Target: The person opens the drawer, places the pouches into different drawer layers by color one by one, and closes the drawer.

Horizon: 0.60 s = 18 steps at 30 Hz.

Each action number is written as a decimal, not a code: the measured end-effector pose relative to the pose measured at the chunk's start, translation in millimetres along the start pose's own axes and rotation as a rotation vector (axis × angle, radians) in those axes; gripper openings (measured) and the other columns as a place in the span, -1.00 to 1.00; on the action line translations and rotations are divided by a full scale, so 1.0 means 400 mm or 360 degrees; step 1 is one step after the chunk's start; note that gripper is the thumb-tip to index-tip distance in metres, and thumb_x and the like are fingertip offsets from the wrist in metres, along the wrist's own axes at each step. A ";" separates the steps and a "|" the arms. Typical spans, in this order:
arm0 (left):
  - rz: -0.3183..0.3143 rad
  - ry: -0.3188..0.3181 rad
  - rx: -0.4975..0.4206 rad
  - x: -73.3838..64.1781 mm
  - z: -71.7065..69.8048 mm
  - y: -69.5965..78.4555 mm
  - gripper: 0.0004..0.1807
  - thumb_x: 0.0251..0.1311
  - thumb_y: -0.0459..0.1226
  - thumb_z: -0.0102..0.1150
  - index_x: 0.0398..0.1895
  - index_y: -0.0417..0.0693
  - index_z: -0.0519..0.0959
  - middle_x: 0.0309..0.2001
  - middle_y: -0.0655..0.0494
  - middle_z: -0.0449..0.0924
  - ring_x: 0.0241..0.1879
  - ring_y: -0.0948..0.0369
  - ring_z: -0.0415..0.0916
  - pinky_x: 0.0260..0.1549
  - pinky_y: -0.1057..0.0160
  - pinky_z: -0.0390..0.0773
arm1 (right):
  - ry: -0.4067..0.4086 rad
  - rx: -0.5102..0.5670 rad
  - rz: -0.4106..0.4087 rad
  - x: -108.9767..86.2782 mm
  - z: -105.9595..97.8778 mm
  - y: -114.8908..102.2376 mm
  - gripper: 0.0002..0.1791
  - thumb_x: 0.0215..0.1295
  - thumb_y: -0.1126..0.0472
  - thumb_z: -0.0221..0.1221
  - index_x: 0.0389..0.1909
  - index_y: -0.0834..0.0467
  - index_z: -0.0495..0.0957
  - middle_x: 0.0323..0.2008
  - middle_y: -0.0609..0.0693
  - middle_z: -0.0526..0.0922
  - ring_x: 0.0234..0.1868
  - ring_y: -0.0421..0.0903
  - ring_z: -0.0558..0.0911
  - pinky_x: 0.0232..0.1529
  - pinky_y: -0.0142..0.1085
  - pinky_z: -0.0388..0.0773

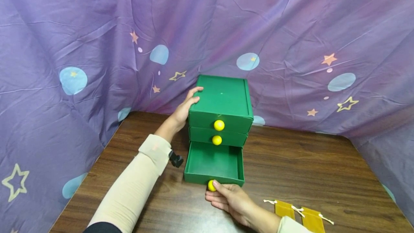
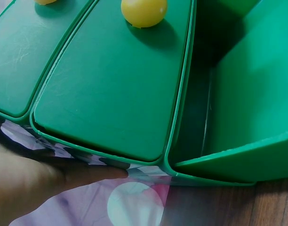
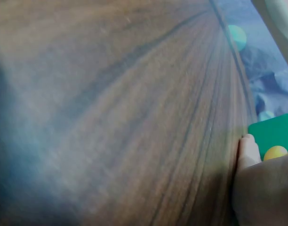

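A green cabinet (image 1: 221, 96) of three stacked drawers stands on the table, a round yellow knob on each drawer front. The bottom drawer (image 1: 215, 164) is pulled out, its inside bare. My left hand (image 1: 181, 114) rests against the cabinet's left side, fingertips at the top edge. In the left wrist view its thumb lies straight along the side wall. With thumb and fingers my right hand (image 1: 231, 202) pinches the bottom drawer's yellow knob (image 1: 211, 185). The top knob (image 1: 219, 125) and middle knob (image 1: 217, 140) are untouched, their drawers shut.
Two mustard-yellow drawstring pouches (image 1: 312, 220) with white cords lie at the front right, partly cut off by the frame. A purple patterned cloth (image 1: 278, 28) hangs behind and beside the brown wooden table (image 1: 291, 164).
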<state>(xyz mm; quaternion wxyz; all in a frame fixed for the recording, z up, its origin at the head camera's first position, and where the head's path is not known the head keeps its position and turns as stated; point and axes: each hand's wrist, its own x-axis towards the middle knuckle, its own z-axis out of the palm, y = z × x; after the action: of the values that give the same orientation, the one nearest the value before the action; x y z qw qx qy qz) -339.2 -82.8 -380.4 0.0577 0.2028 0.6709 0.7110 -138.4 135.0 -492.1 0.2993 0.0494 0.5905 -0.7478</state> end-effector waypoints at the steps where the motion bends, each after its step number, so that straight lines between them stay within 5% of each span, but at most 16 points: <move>1: -0.0001 0.0001 -0.0002 0.000 0.000 0.000 -0.40 0.52 -0.16 -0.29 0.60 0.09 0.12 0.64 0.03 -0.11 0.47 -0.06 0.07 0.49 -0.11 0.00 | 0.0002 -0.0004 0.0003 -0.002 0.001 0.002 -0.42 0.53 -0.07 0.15 0.14 0.42 0.51 -0.05 0.17 0.77 -0.04 -0.11 0.75 0.01 -0.29 0.68; 18: -0.0002 -0.0003 0.0025 -0.001 -0.001 0.001 -0.40 0.52 -0.14 -0.29 0.60 0.12 0.12 0.65 0.05 -0.15 0.53 -0.07 -0.02 0.51 -0.14 -0.09 | -0.0003 0.0015 -0.0017 -0.031 0.018 0.025 -0.45 0.55 -0.04 0.13 0.11 0.44 0.54 -0.07 0.23 0.76 -0.06 -0.09 0.76 -0.02 -0.30 0.69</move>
<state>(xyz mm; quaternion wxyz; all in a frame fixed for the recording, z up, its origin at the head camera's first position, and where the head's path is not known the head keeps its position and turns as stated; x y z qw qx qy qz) -339.0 -83.4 -380.2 0.0570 0.2035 0.6764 0.7056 -121.2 131.9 -493.2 0.2958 0.0470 0.5869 -0.7522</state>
